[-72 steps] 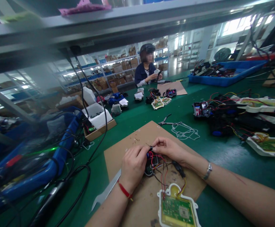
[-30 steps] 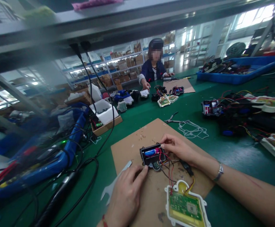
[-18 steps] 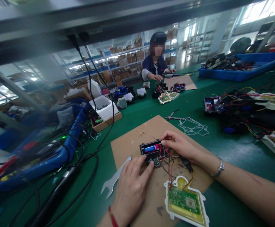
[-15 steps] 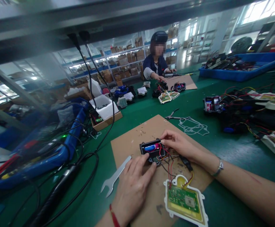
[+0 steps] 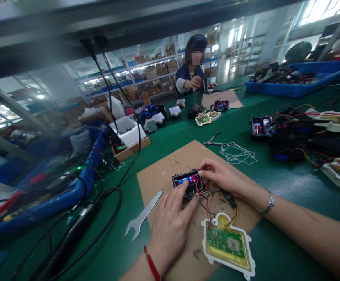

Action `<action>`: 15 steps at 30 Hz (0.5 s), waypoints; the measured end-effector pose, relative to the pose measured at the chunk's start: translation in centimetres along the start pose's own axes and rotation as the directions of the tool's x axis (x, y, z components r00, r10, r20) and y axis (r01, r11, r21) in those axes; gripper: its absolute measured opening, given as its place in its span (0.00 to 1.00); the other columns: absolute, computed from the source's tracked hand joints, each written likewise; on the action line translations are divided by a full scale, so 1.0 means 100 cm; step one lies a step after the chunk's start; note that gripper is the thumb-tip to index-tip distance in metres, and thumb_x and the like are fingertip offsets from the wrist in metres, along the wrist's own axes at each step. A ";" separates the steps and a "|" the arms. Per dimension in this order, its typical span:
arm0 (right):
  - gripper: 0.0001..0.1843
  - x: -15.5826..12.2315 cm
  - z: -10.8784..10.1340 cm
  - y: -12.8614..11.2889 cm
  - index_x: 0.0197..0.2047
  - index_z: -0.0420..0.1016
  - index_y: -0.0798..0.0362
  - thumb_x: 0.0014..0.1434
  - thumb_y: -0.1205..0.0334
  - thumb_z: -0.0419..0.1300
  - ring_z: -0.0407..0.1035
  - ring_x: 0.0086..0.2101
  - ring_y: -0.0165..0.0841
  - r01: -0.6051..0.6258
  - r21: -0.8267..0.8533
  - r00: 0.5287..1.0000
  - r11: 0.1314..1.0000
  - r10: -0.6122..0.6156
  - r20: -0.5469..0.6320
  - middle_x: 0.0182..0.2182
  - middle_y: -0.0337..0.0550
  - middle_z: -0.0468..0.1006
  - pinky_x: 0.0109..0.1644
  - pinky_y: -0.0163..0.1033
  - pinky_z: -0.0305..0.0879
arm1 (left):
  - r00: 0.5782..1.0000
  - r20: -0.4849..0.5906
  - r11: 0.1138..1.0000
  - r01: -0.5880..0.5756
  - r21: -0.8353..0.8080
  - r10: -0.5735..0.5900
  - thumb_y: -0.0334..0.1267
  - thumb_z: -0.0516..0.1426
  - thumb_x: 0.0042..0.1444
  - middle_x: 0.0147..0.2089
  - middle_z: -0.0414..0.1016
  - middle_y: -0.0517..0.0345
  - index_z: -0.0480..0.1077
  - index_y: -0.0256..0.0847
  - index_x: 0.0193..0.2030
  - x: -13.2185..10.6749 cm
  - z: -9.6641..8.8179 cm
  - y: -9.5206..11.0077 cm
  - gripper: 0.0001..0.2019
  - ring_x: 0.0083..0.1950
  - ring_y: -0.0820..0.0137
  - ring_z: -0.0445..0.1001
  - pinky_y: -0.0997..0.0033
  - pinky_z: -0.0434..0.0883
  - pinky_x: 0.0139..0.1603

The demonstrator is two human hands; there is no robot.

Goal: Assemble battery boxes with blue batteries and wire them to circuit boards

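A black plastic battery box point(image 5: 192, 189) lies on a brown cardboard sheet point(image 5: 158, 165), with a blue cylindrical battery point(image 5: 184, 180) inside. My left hand point(image 5: 174, 212) rests at its near left side, fingers outstretched. Its index fingertip reaches over the box wall to the battery, while the thumb lies near the wires. With thumb and fingers closed together, my right hand point(image 5: 218, 173) pinches the box's right edge. Red, black and yellow wires join the box to a white housing point(image 5: 205, 249), which holds a green circuit board point(image 5: 226, 240).
An open-end wrench point(image 5: 143, 216) lies left of my left hand. Beyond the cardboard are pliers point(image 5: 212, 139) and a tangle of white wire point(image 5: 237, 153). Wired assemblies point(image 5: 301, 136) crowd the right. A blue bin point(image 5: 292, 90) stands behind them. A co-worker point(image 5: 191, 70) sits across the table.
My left index finger has moved from the box's near edge further inside, onto the battery. My right hand stays at the right edge. The co-worker's hand has risen from the table.
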State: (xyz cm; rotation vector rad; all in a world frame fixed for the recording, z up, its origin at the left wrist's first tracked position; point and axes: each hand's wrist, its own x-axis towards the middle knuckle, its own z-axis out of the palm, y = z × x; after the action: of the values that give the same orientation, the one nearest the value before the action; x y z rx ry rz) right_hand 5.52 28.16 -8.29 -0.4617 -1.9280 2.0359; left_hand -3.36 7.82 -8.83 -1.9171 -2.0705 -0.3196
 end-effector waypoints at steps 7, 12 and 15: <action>0.05 -0.005 -0.005 -0.007 0.36 0.66 0.51 0.55 0.62 0.58 0.66 0.31 0.31 0.232 -0.317 0.968 0.919 -0.251 -0.018 0.32 0.41 0.69 0.35 0.38 0.65 | 1.000 -0.009 0.999 -0.011 -0.033 0.011 0.25 0.53 0.57 0.67 0.52 0.43 0.64 0.47 0.58 -0.001 0.000 -0.001 0.23 0.64 0.55 0.58 0.48 0.68 0.55; 0.07 -0.018 -0.011 -0.027 0.36 0.74 0.50 0.55 0.69 0.58 0.61 0.52 0.41 0.546 -0.637 0.833 0.544 -0.439 0.338 0.50 0.47 0.66 0.57 0.50 0.57 | 1.000 0.017 0.999 -0.017 -0.032 0.018 0.25 0.52 0.58 0.68 0.49 0.42 0.61 0.49 0.60 -0.002 0.001 -0.001 0.25 0.64 0.55 0.58 0.46 0.67 0.55; 0.08 -0.018 -0.014 -0.026 0.37 0.76 0.50 0.55 0.69 0.59 0.56 0.57 0.44 0.557 -0.681 0.830 0.476 -0.359 0.428 0.57 0.48 0.61 0.61 0.53 0.53 | 0.999 0.033 0.999 -0.007 -0.037 0.008 0.26 0.51 0.59 0.67 0.50 0.42 0.62 0.49 0.60 -0.005 0.002 -0.002 0.23 0.63 0.54 0.59 0.45 0.67 0.55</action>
State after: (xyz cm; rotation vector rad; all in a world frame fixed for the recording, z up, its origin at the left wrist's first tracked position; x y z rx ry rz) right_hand 7.76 28.77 -5.73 0.1672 -2.6687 0.8205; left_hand -3.57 7.47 -9.22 -1.9643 -2.0920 -0.3285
